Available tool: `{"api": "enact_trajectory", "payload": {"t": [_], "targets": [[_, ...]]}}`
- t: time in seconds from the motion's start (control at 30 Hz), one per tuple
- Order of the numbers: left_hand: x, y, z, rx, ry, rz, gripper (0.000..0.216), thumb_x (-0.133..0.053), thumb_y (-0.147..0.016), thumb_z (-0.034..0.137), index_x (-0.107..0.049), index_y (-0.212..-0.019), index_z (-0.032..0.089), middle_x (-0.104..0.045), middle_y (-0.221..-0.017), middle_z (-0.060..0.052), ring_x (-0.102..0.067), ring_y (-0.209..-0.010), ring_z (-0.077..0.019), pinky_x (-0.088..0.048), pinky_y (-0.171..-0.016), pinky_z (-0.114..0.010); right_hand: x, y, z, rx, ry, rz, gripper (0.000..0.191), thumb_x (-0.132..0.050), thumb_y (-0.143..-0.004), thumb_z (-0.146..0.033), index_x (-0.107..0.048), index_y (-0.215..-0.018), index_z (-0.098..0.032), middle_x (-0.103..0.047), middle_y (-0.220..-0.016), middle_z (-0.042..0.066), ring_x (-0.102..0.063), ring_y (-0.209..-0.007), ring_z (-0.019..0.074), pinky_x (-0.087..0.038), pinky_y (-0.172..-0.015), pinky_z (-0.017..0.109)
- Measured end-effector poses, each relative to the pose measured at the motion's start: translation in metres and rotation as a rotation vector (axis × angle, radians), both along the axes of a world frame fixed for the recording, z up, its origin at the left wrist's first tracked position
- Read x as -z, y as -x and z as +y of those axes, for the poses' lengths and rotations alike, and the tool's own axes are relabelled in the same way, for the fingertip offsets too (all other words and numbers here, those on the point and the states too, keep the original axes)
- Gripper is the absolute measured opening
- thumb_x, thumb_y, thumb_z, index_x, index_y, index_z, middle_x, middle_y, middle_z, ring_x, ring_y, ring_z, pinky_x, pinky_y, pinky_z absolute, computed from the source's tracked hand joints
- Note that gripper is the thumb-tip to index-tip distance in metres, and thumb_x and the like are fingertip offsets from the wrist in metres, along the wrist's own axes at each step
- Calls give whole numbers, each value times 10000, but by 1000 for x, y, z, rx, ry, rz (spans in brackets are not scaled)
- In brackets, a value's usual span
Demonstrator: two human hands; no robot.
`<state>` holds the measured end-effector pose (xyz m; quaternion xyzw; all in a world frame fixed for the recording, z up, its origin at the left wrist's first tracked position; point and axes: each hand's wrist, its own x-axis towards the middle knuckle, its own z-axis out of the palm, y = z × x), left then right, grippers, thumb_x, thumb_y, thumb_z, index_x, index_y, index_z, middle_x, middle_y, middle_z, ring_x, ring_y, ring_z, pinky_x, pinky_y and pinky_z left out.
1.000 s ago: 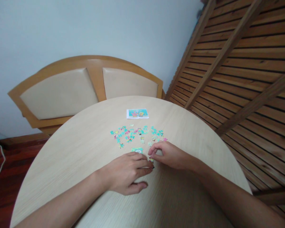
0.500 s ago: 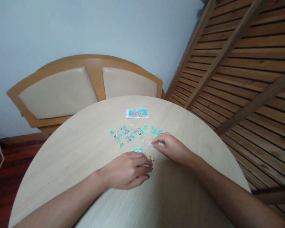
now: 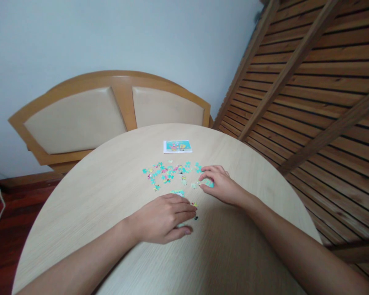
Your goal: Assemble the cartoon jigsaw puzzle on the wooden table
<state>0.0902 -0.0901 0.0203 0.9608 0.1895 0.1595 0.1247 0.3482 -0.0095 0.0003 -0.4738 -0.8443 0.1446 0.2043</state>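
plainly, two hands: left hand point(image 3: 164, 219) flat, right hand point(image 3: 219, 186) pinching one puzzle piece point(image 3: 208, 183).

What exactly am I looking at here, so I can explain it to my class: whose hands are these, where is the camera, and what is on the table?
The camera sits on a person's head, looking forward and down, so both hands are that person's own. They rest on a round pale wooden table. Scattered turquoise jigsaw pieces lie in the middle, with a small printed reference picture beyond them. The left hand lies flat, fingertips beside a small joined cluster of pieces. The right hand pinches a turquoise piece at the edge of the scatter. Behind stand a cushioned wooden bench and slatted wooden panels.
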Motion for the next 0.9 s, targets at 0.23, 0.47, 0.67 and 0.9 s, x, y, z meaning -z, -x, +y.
{"api": "enact_trajectory", "payload": {"t": [0.23, 0.47, 0.67, 0.9], "targets": [[-1, 0, -1, 5, 12, 10, 383, -535, -1016, 373, -609, -1312, 141, -681, -1318, -124, -609, -1251, -274, -484, -1085, -443, -9, 5, -7, -59, 141, 137, 115, -711, -816, -323, -692, -852, -216, -739, -1052, 68, -610, -1115, 272, -433, -998, 441], [-1, 1, -1, 11, 19, 12, 383, -540, -1009, 386, -615, -1304, 154, -678, -1319, -126, -600, -1262, -280, -478, -1085, -434, -14, 16, -14, -160, 406, 306, 209, -644, -824, -268, -744, -983, -177, -766, -907, 49, -705, -851, 203, -522, -806, 315], [-3, 0, -1, 8, 37, 14, 380, -543, -1003, 379, -610, -1307, 160, -697, -1283, -117, -610, -1248, -280, -482, -1078, -442, -14, 21, -22, -193, 376, 231, 210, -639, -824, -250, -788, -959, -189, -776, -863, 30, -718, -828, 193, -518, -785, 302], [-3, 0, -1, 2, 31, 26, 384, -563, -994, 378, -617, -1299, 151, -697, -1285, -117, -609, -1248, -279, -480, -1078, -438, -16, 24, -24, -197, 237, 100, 156, -661, -833, -212, -800, -903, -229, -796, -884, 1, -719, -883, 195, -461, -903, 340]]}}
